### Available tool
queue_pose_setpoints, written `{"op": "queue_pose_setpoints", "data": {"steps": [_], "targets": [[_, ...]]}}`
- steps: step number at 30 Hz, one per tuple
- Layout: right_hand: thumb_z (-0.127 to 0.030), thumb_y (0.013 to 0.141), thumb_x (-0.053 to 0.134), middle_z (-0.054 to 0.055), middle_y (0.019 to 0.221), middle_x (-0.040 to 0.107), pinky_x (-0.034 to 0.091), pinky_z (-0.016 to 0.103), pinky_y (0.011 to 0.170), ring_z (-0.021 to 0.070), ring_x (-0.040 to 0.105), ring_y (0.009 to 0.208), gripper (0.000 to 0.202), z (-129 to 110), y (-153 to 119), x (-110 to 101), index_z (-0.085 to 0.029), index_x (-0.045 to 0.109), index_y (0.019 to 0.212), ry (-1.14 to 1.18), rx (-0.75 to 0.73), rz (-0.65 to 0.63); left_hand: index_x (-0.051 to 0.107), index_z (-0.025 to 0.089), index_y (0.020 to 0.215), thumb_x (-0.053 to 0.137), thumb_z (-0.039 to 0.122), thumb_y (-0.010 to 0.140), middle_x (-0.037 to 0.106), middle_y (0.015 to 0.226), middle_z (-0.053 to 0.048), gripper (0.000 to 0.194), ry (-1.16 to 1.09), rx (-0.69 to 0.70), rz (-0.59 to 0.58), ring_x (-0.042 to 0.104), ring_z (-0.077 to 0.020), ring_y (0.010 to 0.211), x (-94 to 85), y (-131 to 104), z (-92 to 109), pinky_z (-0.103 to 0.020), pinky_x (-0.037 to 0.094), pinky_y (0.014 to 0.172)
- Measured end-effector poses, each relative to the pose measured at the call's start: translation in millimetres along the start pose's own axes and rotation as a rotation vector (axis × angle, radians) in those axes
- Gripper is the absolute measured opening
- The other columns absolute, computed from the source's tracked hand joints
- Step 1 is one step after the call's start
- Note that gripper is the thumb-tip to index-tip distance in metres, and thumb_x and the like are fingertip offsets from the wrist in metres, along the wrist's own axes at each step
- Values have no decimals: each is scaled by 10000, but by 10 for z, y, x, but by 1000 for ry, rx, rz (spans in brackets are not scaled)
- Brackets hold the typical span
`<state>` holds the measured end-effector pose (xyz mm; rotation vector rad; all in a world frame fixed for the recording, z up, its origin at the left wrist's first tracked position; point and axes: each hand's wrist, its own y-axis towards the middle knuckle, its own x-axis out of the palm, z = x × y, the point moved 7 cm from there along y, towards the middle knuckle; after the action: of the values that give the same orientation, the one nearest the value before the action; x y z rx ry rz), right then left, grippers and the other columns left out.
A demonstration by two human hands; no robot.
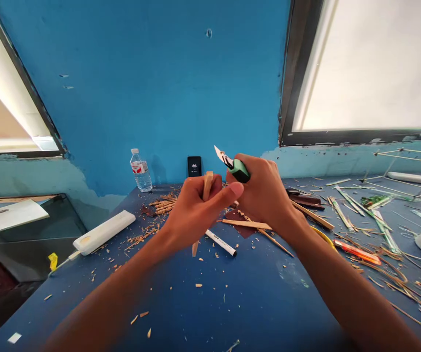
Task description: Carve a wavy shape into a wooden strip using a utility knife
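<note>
Pinched upright in the left hand [195,204], between curled fingers and thumb, a pale wooden strip [208,185], above the middle of the blue table [265,308], top end clear of the knuckles; below the fist, a narrow wooden end, possibly of the same piece, though impossible to confirm through the grip. Just to the right, a green-handled knife [240,171], wrapped firmly in the right hand [261,183], blade [222,155] out and angled up to the left, apart from the wood. Left thumb stretched toward the right hand, close under the handle; contact or gap there, impossible to tell. Chief hazard, by judgement: a cut to the left thumb or fingers, from a blade skipping off the grain with so little wood above the grip. Possible too: a snapped blade from sideways twisting, a split strip from too deep a bite, or a rotating strip from too loose a pinch. Farther out, a white marker [222,243] and a flat slat [247,224], easily nudged by a lowered hand; to the left, a heap of wood pieces [164,204]; near the wall [166,73], a phone [194,166] and a water bottle [142,171]; to the right, an orange cutter [357,252] amid loose strips.
</note>
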<state>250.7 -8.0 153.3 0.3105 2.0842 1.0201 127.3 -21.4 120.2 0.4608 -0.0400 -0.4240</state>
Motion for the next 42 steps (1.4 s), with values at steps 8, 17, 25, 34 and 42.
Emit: {"op": "queue_pose_setpoints", "data": {"steps": [8,17,25,34,42], "targets": [[-180,808,583,-82,548,292,197,295,511,116,204,571,300,-228,-79,-225,-228,329,657,104,-172,45,409,230,708,486,463,849,237,490,81,283,-253,-202,-402,192,-74,384,125,-171,292,-213,201,382],[-169,811,582,-73,537,292,206,281,482,114,227,547,314,-256,-96,-267,-234,320,650,84,-169,44,456,230,794,501,595,760,260,564,69,369,-276,-287,-546,198,-75,405,176,-228,310,-239,209,403],[-161,828,612,-74,539,324,249,271,500,110,271,516,303,-291,-135,-404,-239,352,692,43,-212,-7,463,208,774,573,415,936,384,635,51,285,-258,-157,-376,346,-61,471,100,-193,351,-204,303,445],[-156,735,625,-79,538,407,189,296,502,119,229,546,183,-418,-187,-384,-244,466,715,16,-280,-80,381,193,736,570,240,976,293,639,74,309,29,-40,-142,233,-31,522,73,-292,496,-112,238,433],[-157,674,614,-89,533,414,172,304,489,100,258,515,187,-454,-239,-362,-240,448,700,20,-293,-94,381,189,675,807,218,796,301,596,95,444,227,70,-17,281,-24,507,45,-287,596,-141,220,412]]}}
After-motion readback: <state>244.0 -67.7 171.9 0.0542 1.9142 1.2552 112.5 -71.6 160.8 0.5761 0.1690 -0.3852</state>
